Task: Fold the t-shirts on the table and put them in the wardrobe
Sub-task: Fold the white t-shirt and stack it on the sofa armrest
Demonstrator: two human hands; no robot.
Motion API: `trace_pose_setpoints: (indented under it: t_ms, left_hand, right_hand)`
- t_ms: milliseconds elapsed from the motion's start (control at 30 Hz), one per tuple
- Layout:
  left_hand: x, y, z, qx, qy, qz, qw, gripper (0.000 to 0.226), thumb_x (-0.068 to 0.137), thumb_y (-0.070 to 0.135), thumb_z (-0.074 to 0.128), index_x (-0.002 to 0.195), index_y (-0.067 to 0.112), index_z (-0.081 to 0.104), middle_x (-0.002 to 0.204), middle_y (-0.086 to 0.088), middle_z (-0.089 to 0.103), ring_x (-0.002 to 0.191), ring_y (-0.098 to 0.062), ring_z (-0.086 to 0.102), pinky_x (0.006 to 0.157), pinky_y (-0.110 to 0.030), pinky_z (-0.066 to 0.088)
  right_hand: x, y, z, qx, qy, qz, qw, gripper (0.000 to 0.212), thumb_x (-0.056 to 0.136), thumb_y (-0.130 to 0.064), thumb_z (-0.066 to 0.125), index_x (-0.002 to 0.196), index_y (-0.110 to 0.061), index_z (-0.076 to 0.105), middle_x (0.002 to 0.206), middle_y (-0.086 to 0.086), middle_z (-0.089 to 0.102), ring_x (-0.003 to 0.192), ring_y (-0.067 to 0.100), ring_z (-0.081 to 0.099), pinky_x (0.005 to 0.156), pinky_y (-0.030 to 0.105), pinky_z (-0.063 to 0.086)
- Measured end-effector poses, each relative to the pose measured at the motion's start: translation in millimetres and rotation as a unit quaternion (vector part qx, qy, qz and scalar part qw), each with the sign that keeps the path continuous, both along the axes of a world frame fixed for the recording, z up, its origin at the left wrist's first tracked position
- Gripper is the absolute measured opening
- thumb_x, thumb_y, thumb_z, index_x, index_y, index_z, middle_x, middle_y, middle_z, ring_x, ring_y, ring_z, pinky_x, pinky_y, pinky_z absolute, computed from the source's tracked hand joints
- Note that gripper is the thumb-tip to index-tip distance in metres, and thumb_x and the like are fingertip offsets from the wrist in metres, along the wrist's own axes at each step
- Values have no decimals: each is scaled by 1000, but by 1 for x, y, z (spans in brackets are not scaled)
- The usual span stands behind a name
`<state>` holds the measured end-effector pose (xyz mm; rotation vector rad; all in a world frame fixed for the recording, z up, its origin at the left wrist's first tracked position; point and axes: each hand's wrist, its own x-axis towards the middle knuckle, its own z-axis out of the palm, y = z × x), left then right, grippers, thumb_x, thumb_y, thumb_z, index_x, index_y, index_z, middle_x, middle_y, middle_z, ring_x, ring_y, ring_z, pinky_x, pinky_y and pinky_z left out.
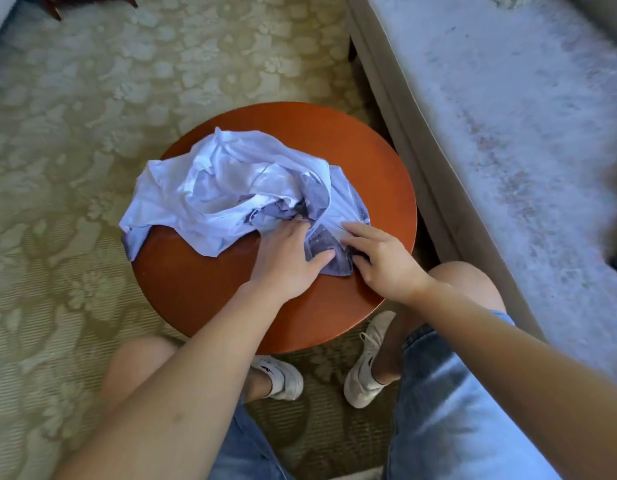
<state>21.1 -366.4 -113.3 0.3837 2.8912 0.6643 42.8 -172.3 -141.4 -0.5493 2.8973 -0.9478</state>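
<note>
Round wooden table point(196, 289): crumpled t-shirt point(224, 188) overhangs left edge; left hand point(286, 261), right hand point(383, 261) grip near corner, fingertips partly hidden.

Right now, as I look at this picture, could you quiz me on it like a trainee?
1. True or false: the t-shirts lie neatly folded.
2. The top of the table is: A square, B round, C triangular.
3. Of the left hand and the right hand, how many touch the cloth?
Key: 1 false; 2 B; 3 two.
</note>
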Motion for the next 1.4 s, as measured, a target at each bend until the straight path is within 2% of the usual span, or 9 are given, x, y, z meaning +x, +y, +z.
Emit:
trace_pose_setpoints:
  t_ms: [433, 667, 800, 900, 967, 1067, 1167, 1267, 1400]
  left_hand:
    - [-12, -5, -6, 69, -13, 114, 991, 20, 92, 32, 63, 94, 13, 69, 98, 0, 70, 97, -22, 62, 71, -25, 35]
    - [-1, -6, -7, -1, 28, 213, 977, 17, 94, 24, 55, 93, 19, 71, 101, -5, 66, 105, -28, 55, 80, -33, 36]
    - [0, -24, 3, 141, 7, 242, 960, 15, 93, 19, 59, 94, 16, 73, 96, -1, 70, 95, -21, 61, 78, -28, 41]
    - [-7, -44, 25, 282, 13, 320, 904, 13, 91, 12, 61, 92, 7, 73, 85, -5, 68, 84, -20, 65, 76, -26, 48]
    - [-13, -65, 37, 427, 1, 427, 797, 14, 91, 4, 58, 83, 5, 69, 78, -10, 66, 75, -26, 66, 69, -29, 54]
    - [-16, -100, 36, 478, -8, 533, 698, 25, 94, 2, 50, 115, -6, 61, 111, -20, 65, 96, -30, 65, 85, -36, 54]
    - [2, -99, 35, 301, 75, 569, 762, 40, 90, 8, 54, 130, 8, 50, 131, -16, 50, 114, -29, 54, 98, -35, 44]
    - [24, -62, 40, 200, 149, 377, 892, 24, 89, 15, 60, 113, 13, 57, 104, -5, 59, 99, -28, 58, 78, -31, 43]
    - [30, -30, 25, 34, 2, 198, 980, 29, 87, 44, 63, 97, 17, 60, 95, 2, 65, 94, -22, 60, 74, -34, 47]
  right_hand:
    - [22, -10, -6, 124, -23, -30, 992, 49, 96, -39, 35, 138, -22, 53, 153, 3, 39, 140, 27, 36, 113, 51, 24]
    - [31, -22, -5, 152, -16, -63, 986, 54, 96, -40, 24, 135, -20, 56, 148, 5, 44, 136, 29, 41, 112, 53, 26]
    - [38, -27, -5, 129, -6, -78, 989, 55, 94, -35, 23, 136, -18, 55, 145, 6, 46, 134, 29, 42, 112, 53, 25]
    - [42, -31, -2, 93, -10, -101, 991, 51, 88, -21, 32, 132, -16, 58, 140, 7, 50, 129, 31, 45, 111, 54, 27]
    - [44, -38, 3, 80, -24, -104, 991, 54, 81, -12, 36, 130, -16, 59, 138, 5, 52, 127, 31, 46, 110, 53, 27]
    - [50, -54, 12, 71, -44, -69, 994, 54, 83, -6, 40, 132, -22, 56, 135, -2, 57, 126, 26, 47, 111, 45, 24]
    - [53, -67, 20, 13, -44, -46, 998, 43, 89, -2, 44, 125, -15, 62, 123, 4, 66, 117, 29, 56, 100, 39, 38]
    - [50, -71, 24, -57, -3, -39, 998, 34, 90, -1, 50, 118, -6, 67, 118, 9, 68, 110, 30, 62, 94, 43, 48]
    - [29, -65, 24, -5, 5, -77, 997, 39, 92, -11, 48, 130, -5, 57, 139, 15, 49, 122, 39, 47, 99, 50, 43]
